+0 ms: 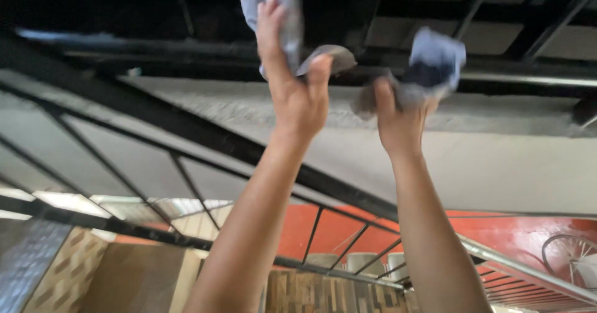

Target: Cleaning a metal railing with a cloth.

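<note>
left hand [297, 95]: fingers pinch grey cloth [283, 14], raised overhead | right hand [401, 117]: fingers closed on same cloth's bunched end | black roof beams [186, 126] close above, open air between forearms

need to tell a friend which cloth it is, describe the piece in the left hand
Look up at the dark roof beams. Two raised arms reach there; the left hand grips a pale grey-blue cloth. It hangs long and upright, unlike the bunched wad in the right hand.
</note>
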